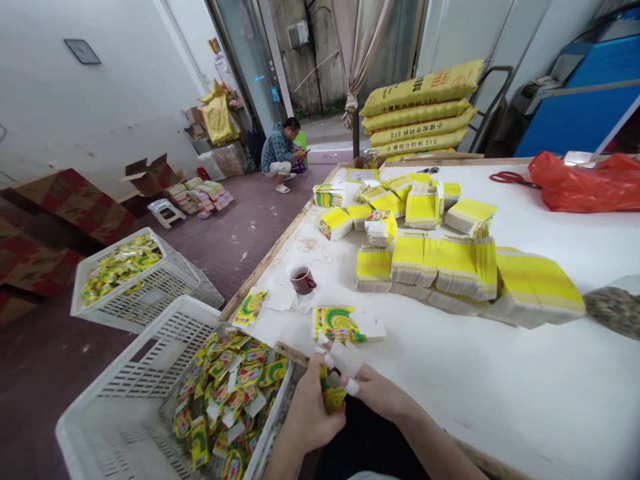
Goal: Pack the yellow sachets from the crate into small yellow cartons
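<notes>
At the table's near edge, my left hand point(316, 405) is closed around a small yellow-and-green carton point(334, 399); part of it is hidden by the fingers. My right hand point(374, 389) pinches the carton's pale upper flap point(346, 359) from the other side. White coverings wrap some of the fingertips. Just beyond the hands lies a short stack of flat printed cartons point(340, 324). Below and to the left, a white plastic crate point(125, 350) holds many folded yellow cartons point(239, 383).
A dark red cup point(303, 279) of dark liquid stands near the table's left edge. Bundles of yellow cartons point(463, 263) fill the table's middle. A red plastic bag point(585, 183) and red scissors point(513, 178) lie at right. A second filled crate point(135, 303) and a crouching person point(280, 150) are leftward.
</notes>
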{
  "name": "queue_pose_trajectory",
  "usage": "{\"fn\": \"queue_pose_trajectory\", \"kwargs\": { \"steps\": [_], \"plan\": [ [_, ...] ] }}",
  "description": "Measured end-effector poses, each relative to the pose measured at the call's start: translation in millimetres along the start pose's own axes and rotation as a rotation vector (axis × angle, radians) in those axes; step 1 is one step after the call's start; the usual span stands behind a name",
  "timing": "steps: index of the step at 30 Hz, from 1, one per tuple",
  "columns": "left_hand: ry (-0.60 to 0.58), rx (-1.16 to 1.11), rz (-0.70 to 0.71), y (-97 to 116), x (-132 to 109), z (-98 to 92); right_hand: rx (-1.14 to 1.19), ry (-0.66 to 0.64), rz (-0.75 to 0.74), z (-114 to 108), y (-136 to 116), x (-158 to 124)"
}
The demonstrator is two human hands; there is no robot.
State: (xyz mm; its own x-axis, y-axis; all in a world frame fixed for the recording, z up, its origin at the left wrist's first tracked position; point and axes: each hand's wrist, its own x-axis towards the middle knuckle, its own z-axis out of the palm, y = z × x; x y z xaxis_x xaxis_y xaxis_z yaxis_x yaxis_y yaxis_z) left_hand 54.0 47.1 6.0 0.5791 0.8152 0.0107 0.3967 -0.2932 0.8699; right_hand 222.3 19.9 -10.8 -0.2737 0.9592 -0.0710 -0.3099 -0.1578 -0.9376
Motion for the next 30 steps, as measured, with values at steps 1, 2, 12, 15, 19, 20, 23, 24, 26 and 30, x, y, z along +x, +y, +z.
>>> {"fn": "queue_pose_trajectory", "kwargs": {
  "steps": [1, 2, 12, 15, 19, 20, 23, 24, 26, 30],
  "plan": [
    [0.015, -0.002, -0.008, -4.1, 0.2, 3.1, -0.119, 0.017, -0.047, 0.1, -0.5, -0.3],
    [0.054, 0.009, -0.022, -9.2, 0.3, 7.1, -0.235, 0.042, -0.091, 0.0, -0.3, 0.2],
    [0.274, 0.088, -0.057, -26.3, 5.4, 5.7, -0.729, 0.11, -0.142, -2.4, 4.0, 5.9],
    [0.246, 0.105, -0.085, -23.8, 7.3, -8.8, -0.867, -0.037, -0.088, -3.9, -7.6, 3.0],
    [0.134, 0.066, -0.159, -19.7, 7.6, -15.0, -0.879, -0.127, -0.107, -19.2, -25.3, 3.7],
    [0.113, 0.079, -0.163, -18.0, 7.6, -14.2, -0.872, -0.153, -0.103, -23.1, -28.4, 3.9],
    [0.118, 0.189, -0.165, -12.8, 9.0, -9.9, -0.873, -0.155, -0.063, -26.1, -29.1, 3.6],
    [0.139, 0.227, -0.164, -11.6, 9.8, -8.5, -0.868, -0.125, -0.064, -23.5, -26.1, 3.4],
    [0.19, 0.285, -0.161, -10.1, 11.2, -6.5, -0.825, -0.043, -0.088, -14.2, -16.8, 3.1],
    [0.204, 0.281, -0.122, -13.9, 8.6, -9.5, -0.636, 0.074, -0.144, 0.2, 0.3, 8.0]
  ]
}}
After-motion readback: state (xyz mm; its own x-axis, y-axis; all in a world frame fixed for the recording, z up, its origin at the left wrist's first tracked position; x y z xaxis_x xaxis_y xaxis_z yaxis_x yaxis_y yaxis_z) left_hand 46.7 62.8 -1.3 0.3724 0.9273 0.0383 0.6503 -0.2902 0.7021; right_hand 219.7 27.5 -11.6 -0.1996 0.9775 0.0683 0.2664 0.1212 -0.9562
